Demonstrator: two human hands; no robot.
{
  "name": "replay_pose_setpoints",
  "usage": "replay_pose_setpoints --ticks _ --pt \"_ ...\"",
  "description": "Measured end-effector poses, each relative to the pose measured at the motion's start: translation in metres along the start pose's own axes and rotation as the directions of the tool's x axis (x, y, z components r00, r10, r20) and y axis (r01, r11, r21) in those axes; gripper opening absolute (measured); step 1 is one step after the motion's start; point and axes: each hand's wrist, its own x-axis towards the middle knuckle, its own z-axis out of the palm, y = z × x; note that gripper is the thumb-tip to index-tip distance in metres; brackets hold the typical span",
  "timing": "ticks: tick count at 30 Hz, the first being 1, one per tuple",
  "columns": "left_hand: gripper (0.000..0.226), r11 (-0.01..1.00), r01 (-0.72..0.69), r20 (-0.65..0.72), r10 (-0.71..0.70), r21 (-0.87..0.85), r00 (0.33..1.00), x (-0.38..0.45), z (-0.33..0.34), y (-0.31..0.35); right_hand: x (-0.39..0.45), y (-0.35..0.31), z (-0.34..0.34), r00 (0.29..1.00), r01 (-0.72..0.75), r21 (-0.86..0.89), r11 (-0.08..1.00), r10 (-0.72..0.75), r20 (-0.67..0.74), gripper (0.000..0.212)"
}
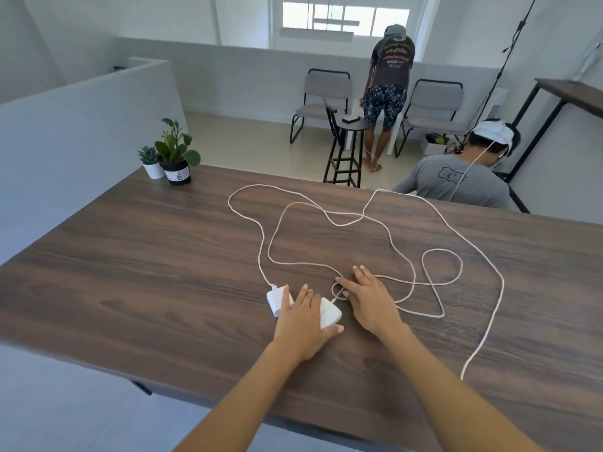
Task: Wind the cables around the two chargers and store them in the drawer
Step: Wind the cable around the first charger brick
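Left hand (301, 324) flat over both chargers (328, 313), right fingers (347, 283) on cable (385, 252)

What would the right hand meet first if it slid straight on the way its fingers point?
The right hand points up and slightly left across the table. It likely meets the white cable strand just beyond its fingertips, though height above it is unclear.
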Motion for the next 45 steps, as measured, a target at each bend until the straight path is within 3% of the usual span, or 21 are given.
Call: replay_pose_setpoints --ticks 5,11,14,17,19,21,24,28,35,42,45 --pt "0.064 0.992 -0.079 -0.111 0.067 -0.1 0.992 -0.008 0.007 -0.014 -0.013 0.001 0.002 0.969 0.065 0.135 0.989 -0.03 -0.246 0.027" --pt "0.061 0.963 -0.194 -0.249 0.144 -0.188 0.958 -0.01 -0.008 -0.035 -0.013 -0.002 -0.013 0.918 0.105 0.189 0.976 -0.022 -0.396 0.028" --pt "0.056 0.842 -0.288 -0.408 0.091 -0.455 0.909 -0.01 -0.033 -0.046 -0.002 -0.013 -0.034 0.865 0.168 0.251 0.953 -0.02 -0.502 0.026" --pt "0.057 0.65 -0.302 -0.415 -0.024 -0.698 0.909 -0.01 -0.061 -0.057 0.01 -0.027 -0.055 0.809 0.187 0.35 0.918 0.058 -0.584 0.02" --pt "0.06 0.593 -0.316 -0.416 -0.036 -0.741 0.909 -0.007 -0.075 -0.064 0.01 -0.036 -0.065 0.81 0.125 0.5 0.857 0.202 -0.55 0.018" --pt "0.061 0.583 -0.334 -0.433 -0.034 -0.741 0.901 -0.002 -0.087 -0.071 0.01 -0.045 -0.075 0.842 0.032 0.661 0.75 0.336 -0.422 0.026" --pt "0.058 0.509 -0.324 -0.404 -0.052 -0.798 0.913 0.006 -0.098 -0.086 0.018 -0.05 -0.087 0.855 -0.003 0.749 0.663 0.391 -0.342 0.034" --pt "0.06 0.385 -0.299 -0.331 -0.018 -0.873 0.944 0.012 -0.106 -0.103 0.029 -0.059 -0.105 0.869 0.016 0.758 0.652 0.366 -0.333 0.028" --pt "0.063 0.223 -0.34 -0.342 0.033 -0.914 0.939 0.018 -0.123 -0.109 0.035 -0.064 -0.131 0.878 0.087 0.766 0.637 0.314 -0.361 0.016" --pt "0.06 0.13 -0.328 -0.326 0.038 -0.936 0.945 0.027 -0.135 -0.094 0.045 -0.055 -0.15 0.887 0.106 0.762 0.639 0.286 -0.363 0.025" --pt "0.055 0.037 -0.325 -0.323 0.038 -0.945 0.945 0.033 -0.145 -0.088 0.05 -0.045 -0.156 0.901 0.131 0.793 0.595 0.261 -0.345 0.011"
